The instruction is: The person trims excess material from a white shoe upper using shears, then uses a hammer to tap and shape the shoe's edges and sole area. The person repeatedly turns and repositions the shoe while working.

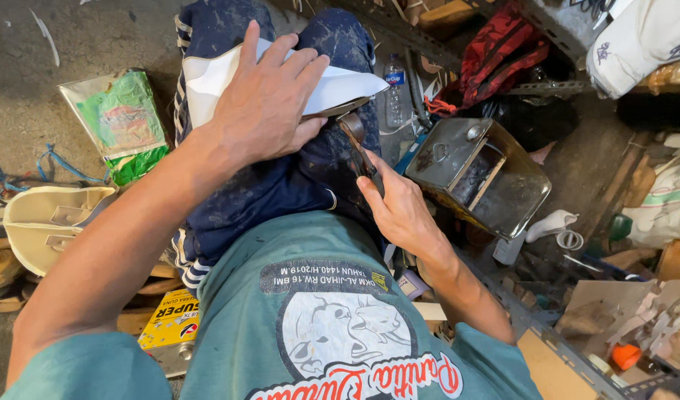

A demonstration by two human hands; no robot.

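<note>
My flat white sheet piece (340, 85) lies on my speckled navy trousers (280, 185). My shirt (317, 326) is teal; the crumpled plastic bag (121, 122) is green.

left hand (269, 100) flat, fingers spread (palm down), right hand (399, 207) curled in a closed grip, forearms bare

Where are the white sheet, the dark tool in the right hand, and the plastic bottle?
white sheet (347, 83), head view: bare right part, past the left hand's fingertips.
dark tool (360, 152), head view: shaft above the right hand.
plastic bottle (394, 96), head view: middle of its clear body.
</note>
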